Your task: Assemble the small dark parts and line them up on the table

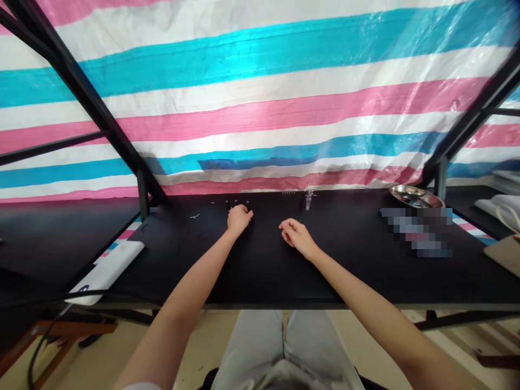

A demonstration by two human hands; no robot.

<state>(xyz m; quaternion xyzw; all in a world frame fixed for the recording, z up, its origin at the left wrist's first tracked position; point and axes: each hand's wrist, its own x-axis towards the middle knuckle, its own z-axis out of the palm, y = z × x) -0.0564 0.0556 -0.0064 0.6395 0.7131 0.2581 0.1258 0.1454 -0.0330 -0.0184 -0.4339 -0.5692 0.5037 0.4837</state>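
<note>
My left hand [239, 218] reaches to the far part of the black table, its fingers bent together beside a short row of small dark pieces with pale round tops [236, 202]. Whatever lies between those fingertips is too small and hidden to name. Over the middle of the table, my right hand [298, 236] has its fingers loosely curled in, and I see nothing in them. Beyond it, near the back edge, lies a small clear object with a pale crosspiece [309, 200]. A row of tiny light pieces [288, 193] runs along the edge to its left.
Thin white bits [195, 216] lie left of my left hand. A white power bank [106, 271] with a cable rests at the table's left edge. On the right are a shiny metal dish [416, 196] and a pixelated patch. Black frame bars [109, 127] slant up at both sides.
</note>
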